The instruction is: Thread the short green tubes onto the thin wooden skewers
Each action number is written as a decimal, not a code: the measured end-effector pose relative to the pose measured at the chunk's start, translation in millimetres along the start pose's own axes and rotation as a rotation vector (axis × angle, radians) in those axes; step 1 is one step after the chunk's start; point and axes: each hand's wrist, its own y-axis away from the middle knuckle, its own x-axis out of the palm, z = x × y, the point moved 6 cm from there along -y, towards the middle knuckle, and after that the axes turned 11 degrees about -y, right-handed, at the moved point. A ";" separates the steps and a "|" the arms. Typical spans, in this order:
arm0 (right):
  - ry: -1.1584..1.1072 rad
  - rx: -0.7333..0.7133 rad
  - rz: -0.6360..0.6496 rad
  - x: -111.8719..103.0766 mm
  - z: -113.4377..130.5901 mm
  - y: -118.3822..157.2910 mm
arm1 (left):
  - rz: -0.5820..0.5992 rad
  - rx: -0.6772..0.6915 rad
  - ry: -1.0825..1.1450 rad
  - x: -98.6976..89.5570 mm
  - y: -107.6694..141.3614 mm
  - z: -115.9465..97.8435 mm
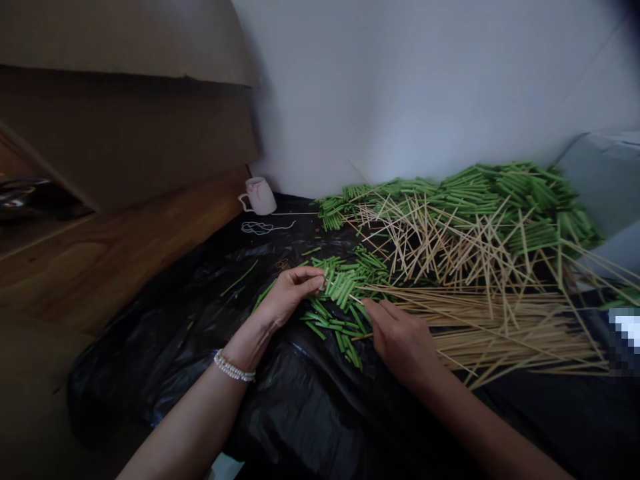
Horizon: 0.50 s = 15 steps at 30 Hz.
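Observation:
A thin wooden skewer [356,300] runs between my hands, with a row of short cut green stalks [341,287] threaded crosswise on it. My left hand [293,293], with a beaded bracelet at the wrist, pinches at the row's left end. Whether its fingertips grip the stick's tip or a stalk piece is too small to tell. My right hand [400,337] is closed around the skewer to the right of the row. Loose cut green stalks [325,320] lie beneath and around the row, on black plastic sheeting [295,400].
Bare skewers [510,327] lie bundled to the right. Behind them, loaded skewers [520,207] are piled against the wall, their sticks crossing. A white mug [260,196] and tangled string [260,228] sit at the back left, near a cardboard box [130,127].

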 end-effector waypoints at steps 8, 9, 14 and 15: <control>-0.005 0.006 -0.004 -0.2 0.7 0.7 | 0.020 -0.020 -0.018 0.5 0.7 0.6; -0.004 0.006 -0.004 -0.3 0.8 0.8 | 0.029 -0.018 -0.021 0.9 0.6 1.1; -0.007 -0.001 -0.008 -0.9 1.4 0.9 | 0.053 -0.033 -0.013 1.8 0.4 4.4; -0.009 0.002 -0.008 -0.8 1.2 1.0 | 0.060 -0.036 -0.017 2.0 0.4 5.0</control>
